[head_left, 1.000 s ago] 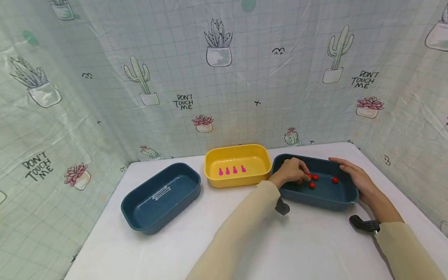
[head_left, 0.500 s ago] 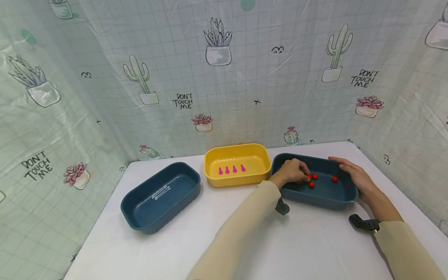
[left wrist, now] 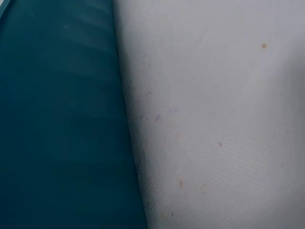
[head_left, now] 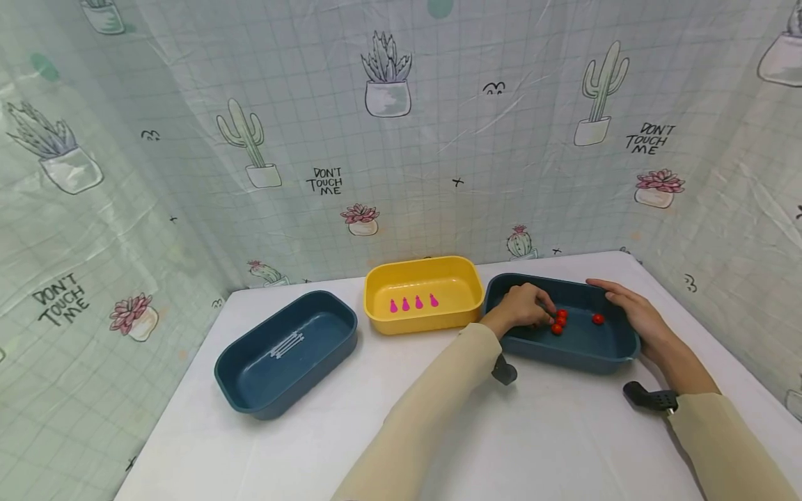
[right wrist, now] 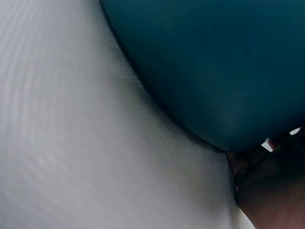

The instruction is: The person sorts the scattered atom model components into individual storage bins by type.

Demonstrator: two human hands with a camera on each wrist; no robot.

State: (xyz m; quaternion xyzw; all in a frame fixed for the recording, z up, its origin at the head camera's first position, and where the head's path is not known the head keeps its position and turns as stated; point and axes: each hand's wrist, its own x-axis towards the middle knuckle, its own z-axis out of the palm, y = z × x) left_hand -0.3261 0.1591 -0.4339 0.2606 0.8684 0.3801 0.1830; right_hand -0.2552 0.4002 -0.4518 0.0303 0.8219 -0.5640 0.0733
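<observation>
In the head view, my left hand (head_left: 523, 304) reaches into the right dark-blue bin (head_left: 567, 356). Its bent fingertips are beside a small red ball (head_left: 560, 321); whether they still pinch it I cannot tell. Two more red balls lie close to that one, and a separate red ball (head_left: 598, 319) sits farther right. My right hand (head_left: 648, 320) grips the bin's right end, fingers over its rim. The left wrist view shows just the bin's outer wall (left wrist: 62, 119) and white cloth. In the right wrist view, the right hand (right wrist: 271, 186) is dark against the bin's rounded corner (right wrist: 214, 81).
A yellow bin (head_left: 426, 323) with several pink pear-shaped pieces stands left of the right blue bin, almost touching it. Farther left, another dark-blue bin (head_left: 263, 402) holds several thin pale sticks (head_left: 287, 345). A patterned curtain (head_left: 401, 160) closes off the back and sides.
One red ball at the left fingertips has shifted slightly right, closer to the two beside it. Both hands stay nearly in place; the head view has shifted a little.
</observation>
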